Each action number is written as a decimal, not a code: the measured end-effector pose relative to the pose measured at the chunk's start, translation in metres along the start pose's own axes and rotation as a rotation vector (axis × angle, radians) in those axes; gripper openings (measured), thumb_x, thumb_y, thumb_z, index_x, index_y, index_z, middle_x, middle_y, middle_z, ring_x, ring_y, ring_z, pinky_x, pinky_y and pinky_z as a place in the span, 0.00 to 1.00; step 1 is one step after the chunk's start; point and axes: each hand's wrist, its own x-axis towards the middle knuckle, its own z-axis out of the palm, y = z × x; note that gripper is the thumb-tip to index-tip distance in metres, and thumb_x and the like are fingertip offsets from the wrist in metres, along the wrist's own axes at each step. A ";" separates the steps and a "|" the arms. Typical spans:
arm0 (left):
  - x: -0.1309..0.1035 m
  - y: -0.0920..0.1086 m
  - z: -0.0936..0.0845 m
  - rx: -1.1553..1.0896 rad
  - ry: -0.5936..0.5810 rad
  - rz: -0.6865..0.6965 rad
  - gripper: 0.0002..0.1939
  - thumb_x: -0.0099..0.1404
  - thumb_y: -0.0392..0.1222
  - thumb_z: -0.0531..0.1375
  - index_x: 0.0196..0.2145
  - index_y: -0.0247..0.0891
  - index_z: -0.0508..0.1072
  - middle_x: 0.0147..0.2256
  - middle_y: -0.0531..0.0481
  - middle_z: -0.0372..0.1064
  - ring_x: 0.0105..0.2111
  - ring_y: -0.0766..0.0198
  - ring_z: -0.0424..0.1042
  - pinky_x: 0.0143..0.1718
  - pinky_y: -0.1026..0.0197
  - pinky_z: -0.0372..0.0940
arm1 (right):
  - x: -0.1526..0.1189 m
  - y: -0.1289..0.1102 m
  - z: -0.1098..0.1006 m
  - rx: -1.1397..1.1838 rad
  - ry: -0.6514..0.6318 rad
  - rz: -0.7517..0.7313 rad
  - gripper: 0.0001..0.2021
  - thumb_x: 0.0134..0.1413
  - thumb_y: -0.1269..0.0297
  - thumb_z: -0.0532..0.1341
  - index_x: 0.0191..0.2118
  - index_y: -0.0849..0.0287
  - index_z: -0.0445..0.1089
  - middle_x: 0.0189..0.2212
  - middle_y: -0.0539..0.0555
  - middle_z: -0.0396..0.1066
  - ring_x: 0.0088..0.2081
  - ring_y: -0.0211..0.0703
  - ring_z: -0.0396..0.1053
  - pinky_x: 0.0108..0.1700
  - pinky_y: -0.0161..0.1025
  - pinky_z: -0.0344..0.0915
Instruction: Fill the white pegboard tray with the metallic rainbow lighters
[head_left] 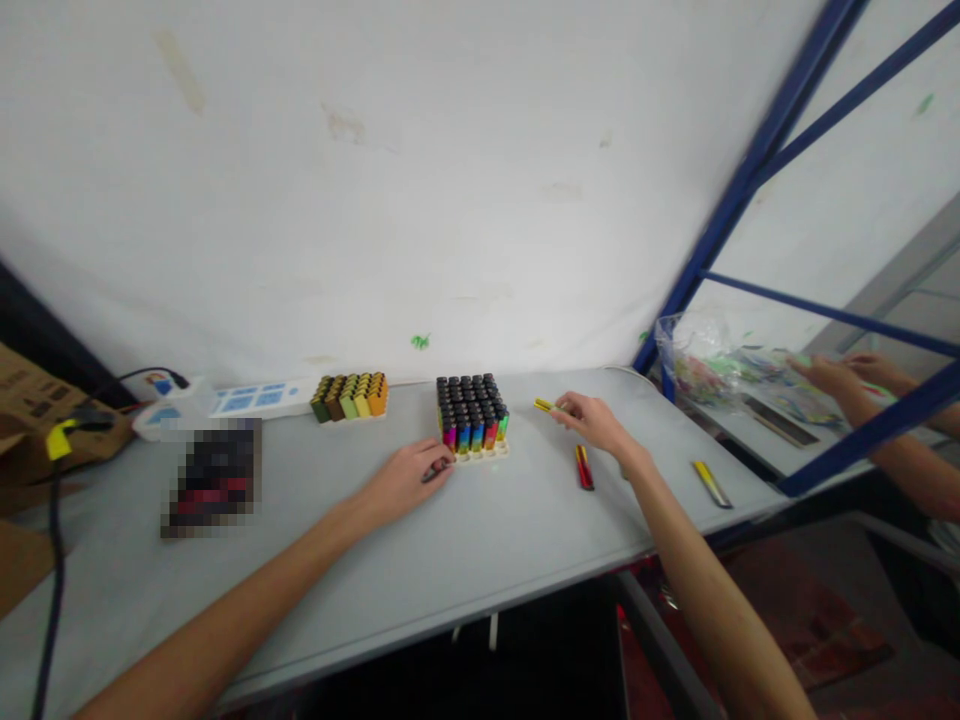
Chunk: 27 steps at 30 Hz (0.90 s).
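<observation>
My left hand [414,478] rests on the table with its fingers closed round a small dark object [436,470], mostly hidden. Just behind it stands a white tray [484,456] packed with rows of upright lighters [471,408], black-topped with rainbow-coloured bodies. To the right, my right hand [589,420] is raised a little above the table, pinching a thin yellow piece [542,405] that points left. Below that hand lies a slim red piece with a dark end [584,468]. Farther right is a flat yellow and silver-dark piece [711,484].
Another tray of green, brown, yellow and orange lighters [350,396] stands left, beside a white power strip [259,398]. A blurred dark item [214,478] and cardboard [56,400] lie farther left. Beyond the blue frame [750,190], a co-worker's hands [840,375] are near plastic bags [701,355].
</observation>
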 end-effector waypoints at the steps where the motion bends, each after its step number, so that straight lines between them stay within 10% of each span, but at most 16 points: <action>1: 0.000 0.001 -0.001 0.002 -0.002 0.000 0.08 0.71 0.41 0.54 0.38 0.40 0.73 0.34 0.50 0.69 0.33 0.62 0.70 0.36 0.62 0.65 | 0.000 -0.005 -0.001 0.031 0.027 -0.008 0.15 0.66 0.53 0.59 0.45 0.59 0.74 0.28 0.51 0.77 0.29 0.41 0.71 0.35 0.36 0.65; 16: 0.000 0.003 -0.002 0.020 -0.019 -0.007 0.09 0.71 0.41 0.53 0.38 0.39 0.73 0.34 0.49 0.69 0.33 0.61 0.71 0.37 0.61 0.65 | -0.003 -0.076 0.024 0.383 0.075 -0.204 0.17 0.59 0.48 0.66 0.40 0.58 0.77 0.37 0.54 0.71 0.32 0.38 0.70 0.34 0.35 0.72; 27: -0.001 -0.001 0.001 0.015 -0.013 -0.001 0.07 0.70 0.40 0.55 0.39 0.39 0.73 0.35 0.50 0.69 0.33 0.62 0.71 0.37 0.62 0.65 | 0.003 -0.068 0.057 0.333 0.142 -0.186 0.15 0.61 0.54 0.65 0.48 0.57 0.69 0.33 0.53 0.74 0.34 0.41 0.75 0.38 0.40 0.76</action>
